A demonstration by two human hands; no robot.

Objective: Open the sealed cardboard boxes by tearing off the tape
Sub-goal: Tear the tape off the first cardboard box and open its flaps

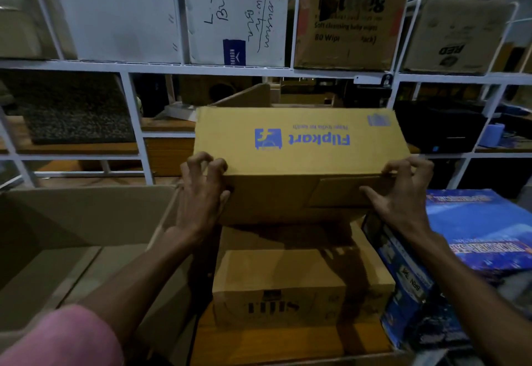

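A brown cardboard box with an upside-down blue Flipkart logo is held in front of me, above other boxes. My left hand grips its near left corner, fingers curled over the top edge and thumb on the front face. My right hand grips the near right corner the same way, thumb pressed on a front flap. No tape is plainly visible on the faces shown.
Below sit a smaller brown box printed "THIS" and a larger one under it. A big open carton stands at left, blue printed boxes at right. White metal shelving with cartons fills the background.
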